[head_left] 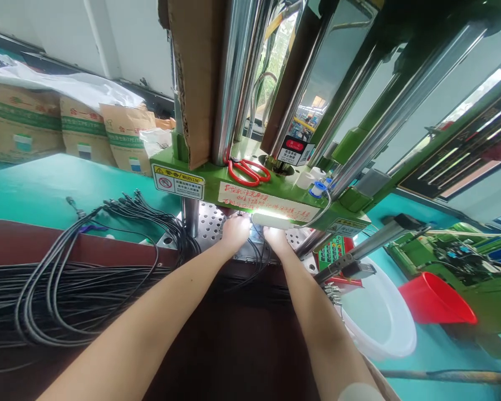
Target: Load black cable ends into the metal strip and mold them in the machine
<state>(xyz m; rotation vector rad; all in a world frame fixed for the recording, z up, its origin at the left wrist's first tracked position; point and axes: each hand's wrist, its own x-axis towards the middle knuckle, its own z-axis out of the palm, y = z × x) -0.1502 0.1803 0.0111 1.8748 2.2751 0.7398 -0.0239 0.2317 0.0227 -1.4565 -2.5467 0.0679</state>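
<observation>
Both hands reach under the green head of an upright press (211, 189), over its perforated metal plate (209, 223). My left hand (235, 233) is curled closed, its fingertips partly hidden. Close to its right, my right hand (276, 239) is also curled, its fingers bleached by bright light. Thin black cables (256, 253) run from the lit spot between the hands toward me. What either hand grips is hidden. A white lamp bar (271, 221) spans the gap just above them. Red-handled scissors (249, 171) lie on the press ledge.
A large bundle of black cables (67, 289) covers the brown bench at left, with several cable ends (137, 206) on the plate's left side. At right are a control panel (332, 252), a white tub (407, 328) and a red bucket (438, 301). Paper sacks (29, 122) stand behind.
</observation>
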